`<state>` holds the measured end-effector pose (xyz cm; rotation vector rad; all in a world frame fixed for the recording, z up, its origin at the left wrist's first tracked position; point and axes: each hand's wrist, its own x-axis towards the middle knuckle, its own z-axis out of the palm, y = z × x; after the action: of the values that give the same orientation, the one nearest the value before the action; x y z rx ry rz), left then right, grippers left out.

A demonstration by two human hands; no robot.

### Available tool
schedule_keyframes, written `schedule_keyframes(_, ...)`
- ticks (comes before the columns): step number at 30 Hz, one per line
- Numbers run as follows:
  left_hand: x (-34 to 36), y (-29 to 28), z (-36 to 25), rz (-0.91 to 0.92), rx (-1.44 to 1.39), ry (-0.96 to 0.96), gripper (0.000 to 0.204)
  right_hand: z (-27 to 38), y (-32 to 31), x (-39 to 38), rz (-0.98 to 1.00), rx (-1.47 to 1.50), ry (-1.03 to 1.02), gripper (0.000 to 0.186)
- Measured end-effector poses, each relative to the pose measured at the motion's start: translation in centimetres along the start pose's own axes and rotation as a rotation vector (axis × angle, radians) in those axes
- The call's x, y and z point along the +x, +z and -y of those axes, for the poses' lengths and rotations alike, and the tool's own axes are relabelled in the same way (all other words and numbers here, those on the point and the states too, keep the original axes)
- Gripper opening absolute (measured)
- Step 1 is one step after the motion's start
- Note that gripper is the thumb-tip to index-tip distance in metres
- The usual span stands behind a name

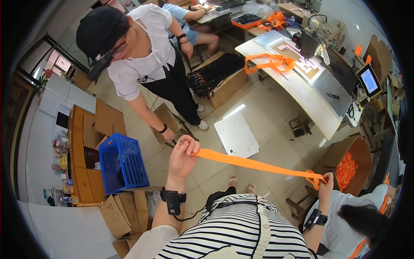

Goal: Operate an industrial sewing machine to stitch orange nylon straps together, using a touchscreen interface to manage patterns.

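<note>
An orange strap point(254, 163) runs in a nearly straight line between my two hands, sloping down to the right. My left hand point(185, 151) is raised in front of me, its fingers closed on one end. My right hand point(327, 182), farther right and lower, pinches the other end, where a short loop of the strap hangs beside the fingers. The strap is held in the air above the tiled floor. Small details at the pinched ends are hidden by my fingers.
A person in white point(146, 52) stands ahead on the left by a wooden stool point(164, 121). A blue crate point(123, 162) and cardboard boxes lie left. Right are a sewing worktable point(302, 95), a carton of orange straps point(345, 170) and a seated person point(353, 216). A white board point(237, 134) lies on the floor.
</note>
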<state>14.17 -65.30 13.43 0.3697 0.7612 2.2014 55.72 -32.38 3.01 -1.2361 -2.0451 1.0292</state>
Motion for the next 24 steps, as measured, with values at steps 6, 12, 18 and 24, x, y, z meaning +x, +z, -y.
schedule_keyframes(6,0.0,1.2,0.3,0.047,0.151,0.154,0.015,-0.7,-0.2,0.2,-0.096,0.193,0.060,0.013)
schedule_keyframes(12,1.0,-3.5,-1.3,-0.081,0.132,0.138,0.019,0.7,-1.7,-0.7,0.160,0.207,0.199,0.021)
schedule_keyframes(18,-0.7,-15.1,-13.2,-0.605,0.059,0.476,0.020,-3.0,-0.2,0.5,0.288,-0.058,0.037,0.012)
schedule_keyframes(24,-1.4,-11.4,-9.3,-0.813,1.074,0.631,0.019,3.1,1.3,0.3,0.539,0.365,0.512,0.021)
